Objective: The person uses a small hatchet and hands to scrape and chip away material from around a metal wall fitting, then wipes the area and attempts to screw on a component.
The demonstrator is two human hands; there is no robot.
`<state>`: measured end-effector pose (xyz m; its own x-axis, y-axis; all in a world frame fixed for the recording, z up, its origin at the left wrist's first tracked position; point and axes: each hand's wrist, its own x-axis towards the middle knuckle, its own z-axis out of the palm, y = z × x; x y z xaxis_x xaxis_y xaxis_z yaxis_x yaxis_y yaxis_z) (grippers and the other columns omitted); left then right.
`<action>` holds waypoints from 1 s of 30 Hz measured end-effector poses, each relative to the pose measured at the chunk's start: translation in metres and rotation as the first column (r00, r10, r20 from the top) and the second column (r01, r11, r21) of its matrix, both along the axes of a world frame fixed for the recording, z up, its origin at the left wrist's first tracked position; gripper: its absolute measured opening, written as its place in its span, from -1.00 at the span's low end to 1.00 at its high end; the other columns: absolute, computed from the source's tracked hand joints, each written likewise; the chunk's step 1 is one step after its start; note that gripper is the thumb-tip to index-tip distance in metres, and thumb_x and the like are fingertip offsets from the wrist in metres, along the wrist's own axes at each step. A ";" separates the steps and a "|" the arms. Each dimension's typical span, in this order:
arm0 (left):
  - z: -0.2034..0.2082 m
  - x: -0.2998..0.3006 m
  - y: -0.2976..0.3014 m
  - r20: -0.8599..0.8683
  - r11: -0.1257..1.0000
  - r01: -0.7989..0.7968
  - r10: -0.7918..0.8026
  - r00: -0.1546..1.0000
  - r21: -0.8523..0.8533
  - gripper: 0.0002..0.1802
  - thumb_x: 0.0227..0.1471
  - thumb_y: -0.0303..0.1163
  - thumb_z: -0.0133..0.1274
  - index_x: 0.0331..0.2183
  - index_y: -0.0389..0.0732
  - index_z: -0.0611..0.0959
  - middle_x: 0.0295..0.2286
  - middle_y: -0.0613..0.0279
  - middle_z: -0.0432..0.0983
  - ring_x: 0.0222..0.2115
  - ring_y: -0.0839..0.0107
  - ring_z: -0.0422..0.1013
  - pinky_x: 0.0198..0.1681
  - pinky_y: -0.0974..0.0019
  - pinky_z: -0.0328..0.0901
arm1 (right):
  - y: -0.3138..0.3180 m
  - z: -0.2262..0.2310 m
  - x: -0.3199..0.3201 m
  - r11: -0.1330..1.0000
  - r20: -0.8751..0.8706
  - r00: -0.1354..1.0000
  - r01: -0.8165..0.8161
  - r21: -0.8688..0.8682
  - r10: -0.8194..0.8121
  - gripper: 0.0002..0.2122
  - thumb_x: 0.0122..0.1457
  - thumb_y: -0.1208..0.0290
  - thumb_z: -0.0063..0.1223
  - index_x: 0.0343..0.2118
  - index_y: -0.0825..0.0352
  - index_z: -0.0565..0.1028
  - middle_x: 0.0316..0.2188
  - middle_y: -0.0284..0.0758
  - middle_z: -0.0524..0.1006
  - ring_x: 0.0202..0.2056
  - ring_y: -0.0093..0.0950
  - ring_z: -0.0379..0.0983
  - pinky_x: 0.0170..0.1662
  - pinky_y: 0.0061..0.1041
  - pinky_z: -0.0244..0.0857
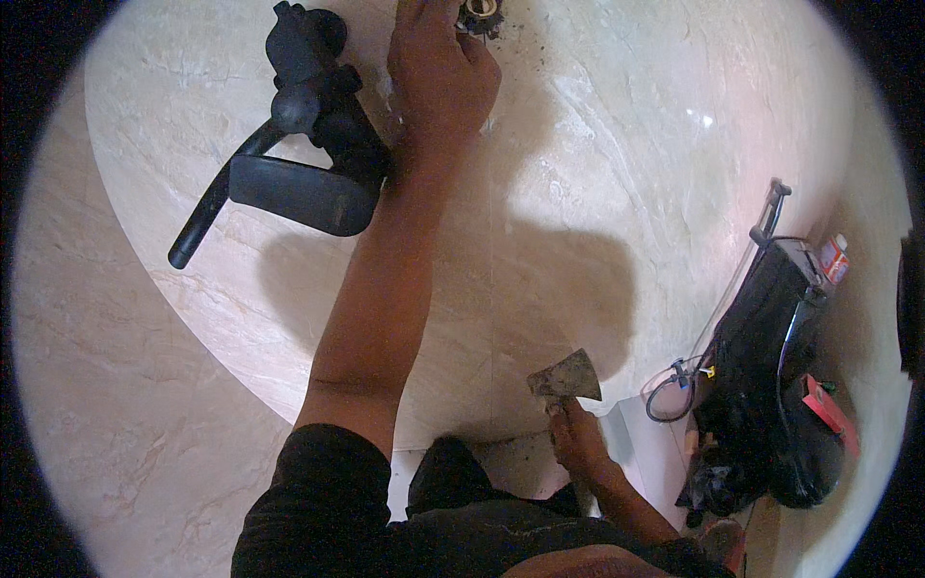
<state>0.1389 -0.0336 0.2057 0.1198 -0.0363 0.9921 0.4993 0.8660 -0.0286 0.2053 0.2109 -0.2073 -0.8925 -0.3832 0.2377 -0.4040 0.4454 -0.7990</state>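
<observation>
My left hand (443, 77) reaches up to the top edge against the marble-look tiles, its thumb beside a brass-coloured ring fitting (479, 12) in a rough, dark hole. The frame cuts off most of its fingers, so what they do is hidden. Lower down, near my body, my right hand (581, 438) is closed around the short handle of a hatchet (568, 376). Its worn, dirty grey blade points to the right. Left of my left forearm is a black tap-like fixture (332, 120) with rounded joints, a slanting tube and a flat paddle-shaped part.
At the right, a black bag (752, 366) sits by the wall with a thin cable (665, 395) looped beside it. A small red-and-white carton (834, 258) and a red flat item (831, 414) are near it. Dark crumbs surround the hole. Shadows fall across the tiles.
</observation>
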 end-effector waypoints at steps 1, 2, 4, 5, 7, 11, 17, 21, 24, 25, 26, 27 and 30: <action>-0.001 -0.004 0.001 -0.001 1.000 0.004 -0.004 1.000 0.001 -0.55 -0.07 -0.76 -0.08 -0.07 -0.42 0.59 -0.17 -0.19 0.47 -0.14 -0.14 0.46 -0.04 0.09 0.39 | -0.003 0.000 0.001 0.999 -0.041 0.999 0.016 0.045 -0.014 -0.80 0.37 0.37 -0.14 -0.14 0.44 0.37 -0.65 -0.12 0.45 -0.64 -0.26 0.42 -0.57 -0.18 0.27; -0.003 -0.010 0.003 -0.119 1.000 0.006 -0.005 0.993 0.008 -0.54 -0.07 -0.75 -0.08 -0.06 -0.41 0.59 -0.17 -0.19 0.46 -0.13 -0.14 0.45 -0.04 0.09 0.39 | -0.002 -0.001 0.003 0.997 -0.062 0.998 0.027 0.067 -0.023 -0.80 0.37 0.37 -0.14 -0.14 0.43 0.37 -0.65 -0.10 0.45 -0.63 -0.22 0.43 -0.55 -0.17 0.27; -0.002 -0.013 0.004 -0.237 1.000 0.013 -0.011 0.972 0.010 -0.54 -0.07 -0.75 -0.07 -0.05 -0.40 0.58 -0.16 -0.18 0.44 -0.13 -0.13 0.45 -0.04 0.09 0.38 | 0.002 -0.008 0.007 0.994 -0.060 0.998 0.028 0.105 -0.022 -0.79 0.36 0.37 -0.14 -0.13 0.44 0.37 -0.63 -0.05 0.46 -0.60 -0.13 0.45 -0.50 -0.13 0.29; -0.002 -0.011 0.002 -0.181 0.998 0.062 -0.065 0.981 -0.023 -0.53 -0.08 -0.75 -0.07 -0.06 -0.40 0.57 -0.16 -0.19 0.43 -0.13 -0.13 0.44 -0.04 0.08 0.38 | 0.005 -0.010 0.009 0.993 -0.048 0.999 0.025 0.114 -0.020 -0.79 0.36 0.37 -0.14 -0.13 0.44 0.37 -0.62 -0.03 0.47 -0.59 -0.11 0.46 -0.49 -0.11 0.29; -0.003 -0.010 0.001 -0.120 0.992 0.113 -0.118 0.986 -0.051 -0.53 -0.09 -0.75 -0.07 -0.06 -0.40 0.57 -0.16 -0.20 0.42 -0.13 -0.13 0.44 -0.04 0.08 0.38 | 0.011 -0.009 0.016 0.992 0.043 0.999 0.014 0.123 -0.020 -0.78 0.36 0.37 -0.15 -0.12 0.44 0.39 -0.60 -0.01 0.48 -0.57 -0.08 0.47 -0.47 -0.10 0.29; -0.005 -0.019 -0.014 -0.214 0.991 0.084 -0.105 0.971 -0.104 -0.59 -0.02 -0.69 -0.07 -0.07 -0.36 0.59 -0.22 -0.11 0.46 -0.19 -0.02 0.41 -0.06 0.05 0.32 | 0.018 0.009 0.036 0.992 0.341 0.937 0.043 0.116 -0.080 -0.79 0.38 0.37 -0.17 -0.13 0.42 0.41 -0.60 -0.10 0.48 -0.60 -0.20 0.45 -0.50 -0.18 0.28; -0.052 -0.045 0.007 -0.259 1.000 -0.006 0.006 0.966 -0.001 -0.55 0.04 -0.61 -0.13 0.00 -0.32 0.56 -0.26 -0.09 0.45 -0.22 0.02 0.37 -0.09 0.01 0.29 | 0.058 -0.090 0.012 0.978 0.122 0.983 0.112 0.175 -0.134 -0.78 0.41 0.36 -0.21 -0.19 0.42 0.42 -0.62 -0.27 0.44 -0.60 -0.44 0.38 -0.52 -0.33 0.26; -0.109 0.023 0.037 0.311 0.857 0.505 -0.510 0.802 0.103 -0.52 0.17 -0.58 -0.15 0.14 -0.28 0.44 -0.18 -0.06 0.51 -0.28 0.03 0.53 -0.12 0.04 0.39 | 0.057 -0.075 0.023 0.987 0.053 0.991 0.119 0.105 -0.125 -0.79 0.41 0.38 -0.21 -0.22 0.43 0.41 -0.62 -0.30 0.42 -0.61 -0.49 0.34 -0.53 -0.38 0.23; -0.159 0.063 0.041 0.436 0.868 0.465 -0.491 0.754 0.174 -0.54 0.21 -0.58 -0.11 0.15 -0.22 0.42 -0.17 -0.08 0.57 -0.18 0.02 0.59 -0.06 0.10 0.44 | 0.060 -0.064 0.027 0.994 -0.013 0.999 0.046 0.100 -0.045 -0.81 0.40 0.40 -0.21 -0.20 0.42 0.41 -0.64 -0.33 0.39 -0.63 -0.49 0.32 -0.55 -0.40 0.22; -0.174 0.079 0.039 0.463 0.893 0.415 -0.447 0.765 0.177 -0.57 0.21 -0.58 -0.08 0.11 -0.21 0.44 -0.16 -0.09 0.59 -0.14 0.03 0.59 -0.04 0.12 0.45 | 0.061 -0.056 0.029 0.996 -0.020 1.000 0.016 0.090 -0.014 -0.81 0.40 0.40 -0.21 -0.20 0.41 0.41 -0.64 -0.34 0.38 -0.64 -0.49 0.31 -0.56 -0.42 0.22; -0.171 0.095 0.025 0.461 0.847 0.482 -0.527 0.713 0.224 -0.65 0.19 -0.58 -0.05 0.03 -0.23 0.50 -0.13 -0.08 0.58 -0.13 0.07 0.59 -0.03 0.13 0.44 | 0.060 -0.046 0.032 0.998 0.069 0.996 0.059 0.035 -0.062 -0.81 0.39 0.40 -0.22 -0.19 0.41 0.41 -0.65 -0.34 0.38 -0.64 -0.50 0.32 -0.56 -0.44 0.22; -0.168 0.111 0.011 0.455 0.798 0.538 -0.599 0.659 0.272 -0.72 0.17 -0.58 -0.02 -0.06 -0.25 0.56 -0.11 -0.06 0.58 -0.13 0.11 0.58 -0.02 0.15 0.43 | 0.057 -0.037 0.033 0.996 0.086 0.993 0.074 0.038 -0.078 -0.81 0.40 0.39 -0.21 -0.19 0.40 0.41 -0.64 -0.34 0.38 -0.64 -0.52 0.32 -0.56 -0.45 0.23; -0.097 0.178 -0.018 0.120 0.882 0.427 -0.454 0.883 0.198 -0.93 0.09 -0.55 0.12 -0.31 -0.30 0.63 -0.18 0.11 0.60 -0.15 0.34 0.54 -0.04 0.30 0.41 | 0.052 -0.017 0.030 0.992 0.139 0.982 0.126 0.010 -0.126 -0.81 0.40 0.35 -0.20 -0.19 0.38 0.39 -0.61 -0.35 0.40 -0.63 -0.55 0.32 -0.58 -0.46 0.23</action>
<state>0.3168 -0.0521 0.1087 -0.1044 -0.2091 0.9723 0.8161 0.5407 0.2039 0.2350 0.2633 -0.2239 -0.9579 -0.2662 0.1079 -0.2301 0.4864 -0.8429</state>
